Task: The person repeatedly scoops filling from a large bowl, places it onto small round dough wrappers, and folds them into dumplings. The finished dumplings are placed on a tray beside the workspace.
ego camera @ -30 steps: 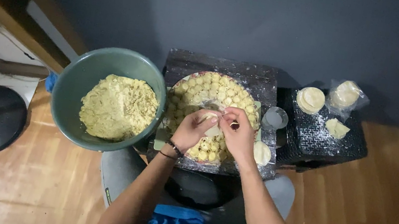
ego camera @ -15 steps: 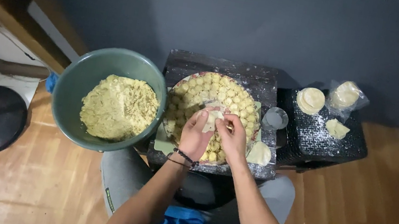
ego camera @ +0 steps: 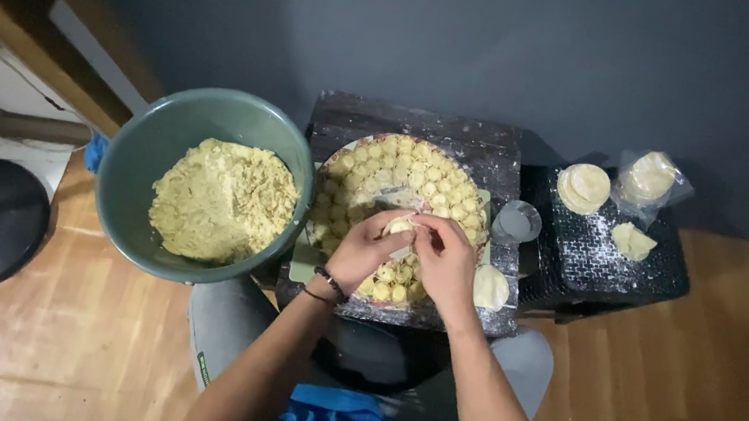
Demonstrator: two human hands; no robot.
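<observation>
Dumpling (ego camera: 399, 228), one, pale dough, small and rounded, partly hidden by the hands; held just above the near side of the round tray (ego camera: 337, 174), between both hands.
Left hand (ego camera: 366, 252): fingers closed around the dumpling from below; dark band at the wrist.
Right hand (ego camera: 446, 265): fingers together, pinching the dumpling's upper edge.
Step in hand, as judged: sealing the wrapper's rim; the next move would call for small, even pinches along the seam without squeezing the filling out.
Round tray: on the dark, floured desk (ego camera: 486, 148), nearly filled with rows of like dumplings.
Green bowl (ego camera: 141, 151): left of the tray, holding pale yellow crumbly filling (ego camera: 222, 200).
Wrapper stacks (ego camera: 584, 187): right of the tray, on a black crate; small cup (ego camera: 516, 221) between.
</observation>
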